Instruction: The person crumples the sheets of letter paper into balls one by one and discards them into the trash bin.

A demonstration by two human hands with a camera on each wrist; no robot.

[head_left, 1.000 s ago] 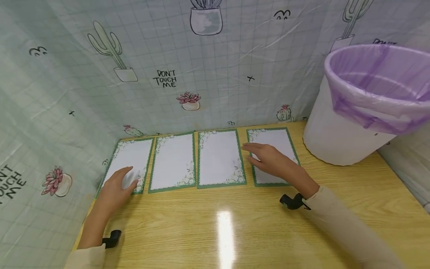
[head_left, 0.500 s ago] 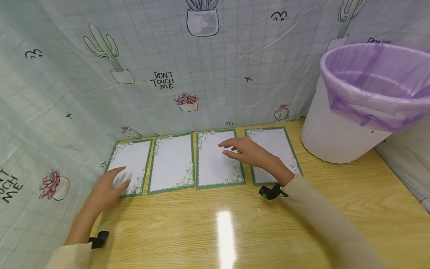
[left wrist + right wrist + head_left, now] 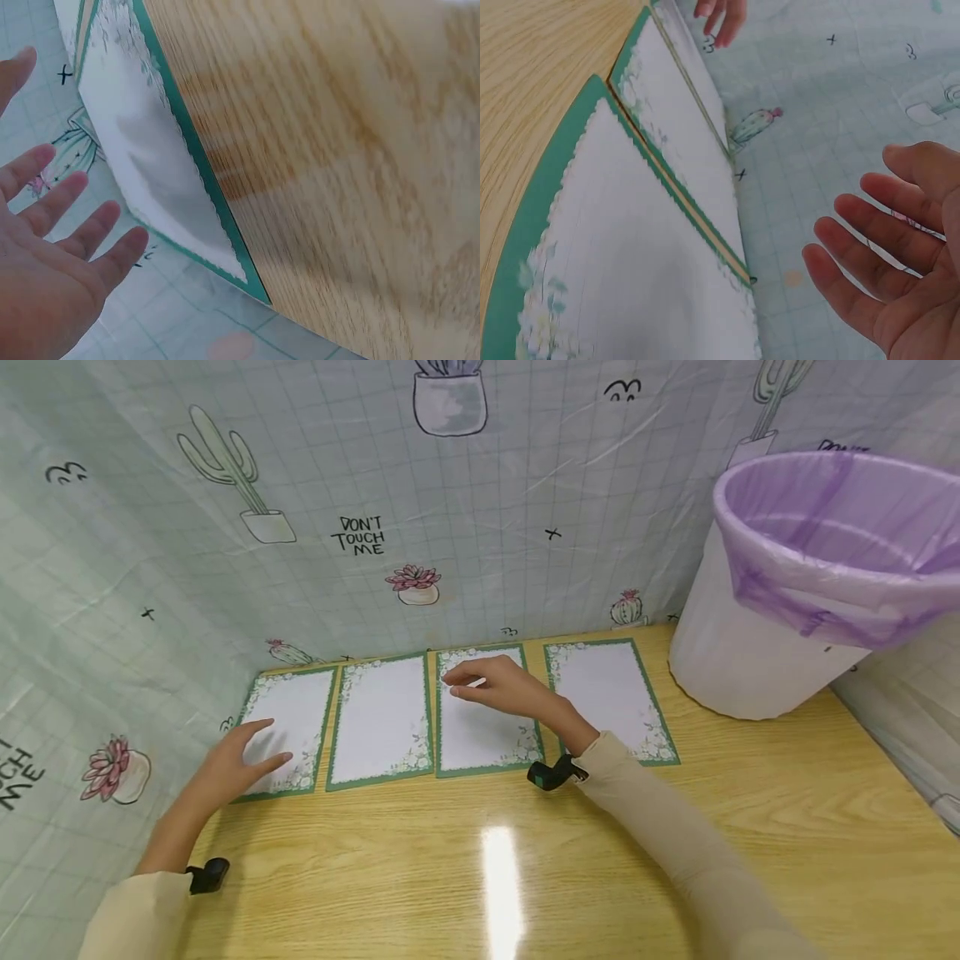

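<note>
Several white paper sheets with green floral borders lie in a row along the back of the wooden table. My left hand (image 3: 225, 768) hovers over the lower left of the leftmost sheet (image 3: 300, 706), thumb and fingers spread apart. Beside it lies the second sheet (image 3: 384, 718). Above the third sheet (image 3: 480, 747) is my right hand (image 3: 506, 685), its fingers pointing left and gently bent with nothing between them. The right forearm crosses in front of the rightmost sheet (image 3: 603, 693). Both wrist views show bare palms, the left hand (image 3: 52, 277) and the right hand (image 3: 907, 277), holding nothing.
A white bin (image 3: 738, 635) lined with a purple bag (image 3: 772, 556) stands at the right rear of the table (image 3: 390, 868). A curtain (image 3: 495, 527) printed with cacti hangs behind and along the left side. A bright reflection lies on the tabletop.
My right hand has moved left from the rightmost sheet to over the third one, its fingers bending slightly. The left hand has shifted a little left and its thumb and fingers have spread wider.
</note>
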